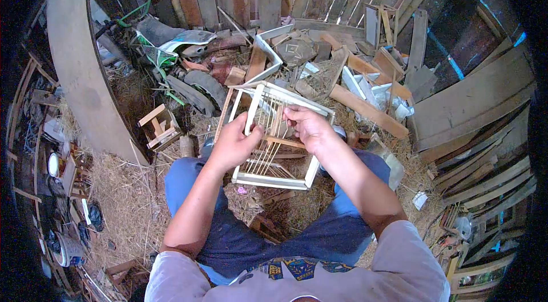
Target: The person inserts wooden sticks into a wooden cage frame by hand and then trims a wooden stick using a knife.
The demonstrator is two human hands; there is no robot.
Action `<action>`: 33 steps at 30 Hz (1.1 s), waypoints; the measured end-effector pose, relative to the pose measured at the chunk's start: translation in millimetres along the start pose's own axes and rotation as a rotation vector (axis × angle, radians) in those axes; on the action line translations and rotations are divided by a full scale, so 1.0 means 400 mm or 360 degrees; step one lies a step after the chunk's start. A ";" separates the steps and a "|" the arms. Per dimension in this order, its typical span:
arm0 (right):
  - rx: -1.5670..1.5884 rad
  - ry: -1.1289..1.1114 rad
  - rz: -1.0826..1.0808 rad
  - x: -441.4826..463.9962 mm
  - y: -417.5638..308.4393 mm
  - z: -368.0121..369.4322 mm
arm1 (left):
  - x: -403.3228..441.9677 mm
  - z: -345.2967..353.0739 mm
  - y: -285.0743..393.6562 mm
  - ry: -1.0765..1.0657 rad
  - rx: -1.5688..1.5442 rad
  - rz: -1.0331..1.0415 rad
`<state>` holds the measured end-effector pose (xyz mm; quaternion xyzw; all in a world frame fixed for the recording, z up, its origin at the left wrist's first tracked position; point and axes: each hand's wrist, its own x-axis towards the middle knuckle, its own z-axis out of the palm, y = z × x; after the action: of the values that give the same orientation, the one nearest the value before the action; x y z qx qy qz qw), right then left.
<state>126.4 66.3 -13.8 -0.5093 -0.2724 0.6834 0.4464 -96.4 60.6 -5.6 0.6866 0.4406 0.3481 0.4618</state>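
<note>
A box-shaped wooden cage (273,179) with pale bars and thin upright rods is held tilted between my knees. My left hand (235,141) is closed around one of its pale inner bars, on the left side, with the thumb toward the rods. Over the right part of the cage, my right hand (310,129) has its thumb and fingers pinched together beside the thin rods (264,156). What sits between those fingertips is too small to make out. A brown crosspiece (284,142) runs across the rods just below the right fingers.
A small wooden box frame (159,126) stands on the straw at left. Behind it lies a green and black motorbike (162,51). Scrap boards (368,111) are heaped ahead. A curved panel (74,57) rises at left, and stacked slats (485,188) line the right.
</note>
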 end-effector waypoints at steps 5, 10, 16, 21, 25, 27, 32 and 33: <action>-0.0069 -0.0005 -0.0136 0.008 0.005 -0.003 | 0.005 0.015 -0.024 0.0136 -0.0059 0.0009; -0.0113 -0.0305 -0.0087 -0.011 -0.028 -0.009 | 0.002 0.001 0.006 0.0149 -0.0380 -0.0189; -0.0306 -0.0606 -0.0044 -0.010 -0.044 -0.034 | 0.004 -0.005 0.004 0.0134 -0.0431 -0.0198; -0.0370 -0.0676 -0.0093 -0.013 -0.045 -0.039 | 0.007 -0.008 -0.002 0.0159 -0.0411 -0.0192; -0.0392 -0.0643 -0.0058 -0.012 -0.046 -0.038 | 0.011 -0.013 -0.011 0.0125 -0.0328 -0.0195; -0.0397 -0.0652 -0.0074 -0.006 -0.041 -0.040 | 0.010 -0.011 -0.008 0.0131 -0.0326 -0.0188; -0.0392 -0.0662 -0.0057 0.007 -0.028 -0.044 | 0.010 -0.015 -0.007 0.0146 -0.0229 -0.0141; -0.0398 -0.0661 -0.0056 0.007 -0.027 -0.042 | 0.009 -0.016 -0.005 0.0147 -0.0228 -0.0142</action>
<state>145.6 72.2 -11.6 -0.4043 -0.4497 0.7266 0.3262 -101.2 66.1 -5.1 0.6146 0.4657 0.3892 0.5040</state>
